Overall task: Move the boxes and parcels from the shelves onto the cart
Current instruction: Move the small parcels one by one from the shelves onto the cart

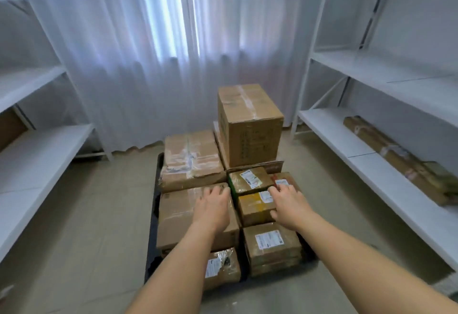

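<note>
White metal shelving (386,145) flanks the aisle at 3 and 9 o'clock; sheer white curtains hang at 12. On the right-hand lower shelf at 3 o'clock lies one long brown paper-wrapped parcel (396,160), not yet moved. Low black platform cart (151,239) sits at centre, loaded. Tall brown taped carton (250,125) stands upright at the cart's 12–1 o'clock, on a flat carton. Wide tape-wrapped carton (192,160) at 11. Large flat brown carton (178,214) at 9, the left hand (213,208) resting on top, fingers relaxed and spread, gripping nothing. Small labelled brown parcels (250,181) cluster at 3; the right hand (288,203) lies across them, fingers extended onto the far one, thumb against the near one's side, not closed round anything. Judgement: step looks like settling the stack. Press parcels flush together, keep the tall carton clear of edges, then fetch the long parcel.
</note>
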